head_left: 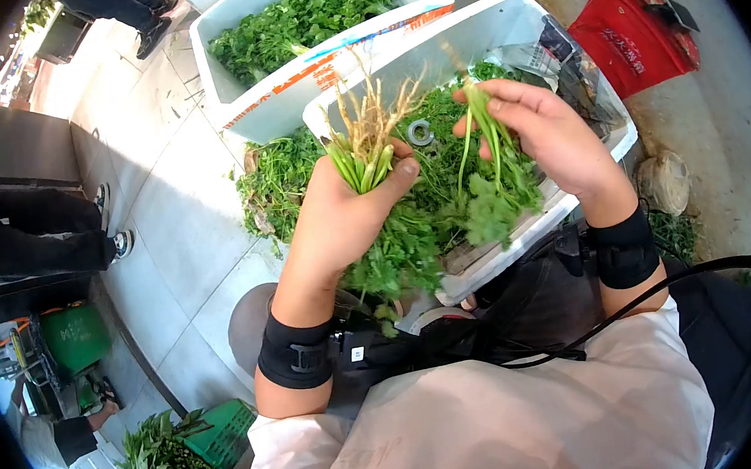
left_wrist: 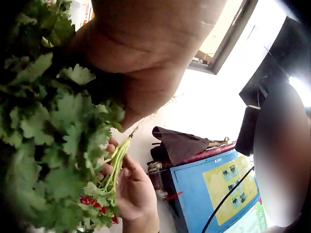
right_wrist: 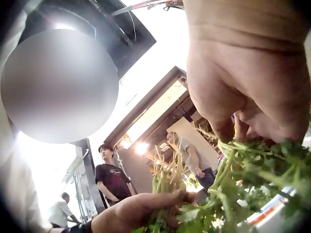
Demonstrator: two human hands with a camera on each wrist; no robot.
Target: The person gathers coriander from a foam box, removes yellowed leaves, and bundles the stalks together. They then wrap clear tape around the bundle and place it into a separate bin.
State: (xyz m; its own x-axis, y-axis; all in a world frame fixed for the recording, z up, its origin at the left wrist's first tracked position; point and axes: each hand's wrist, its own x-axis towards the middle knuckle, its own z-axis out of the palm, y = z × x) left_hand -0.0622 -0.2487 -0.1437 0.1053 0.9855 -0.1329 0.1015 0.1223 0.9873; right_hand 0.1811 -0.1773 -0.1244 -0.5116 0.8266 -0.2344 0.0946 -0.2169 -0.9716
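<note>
In the head view my left hand (head_left: 331, 219) grips a bunch of cilantro (head_left: 393, 260), its pale roots pointing up and leaves hanging below the fist. My right hand (head_left: 556, 136) pinches a smaller cilantro sprig (head_left: 485, 140) near its root end, with its stems and leaves drooping. Both hands are above a white foam box (head_left: 561, 209) holding loose cilantro, and a grey ring-shaped object (head_left: 420, 132) shows among the greens. The left wrist view has the bunch's leaves (left_wrist: 58, 131) close up, with the right hand (left_wrist: 137, 191) beyond. My right fingertips are partly hidden in the right wrist view.
Behind stands a second foam box (head_left: 229, 95) full of leafy greens (head_left: 304, 26). More cilantro (head_left: 278, 189) lies heaped on the tiled floor at the left. A red bag (head_left: 622, 39) is at the right, a green crate (head_left: 223, 434) at lower left. Several people are nearby.
</note>
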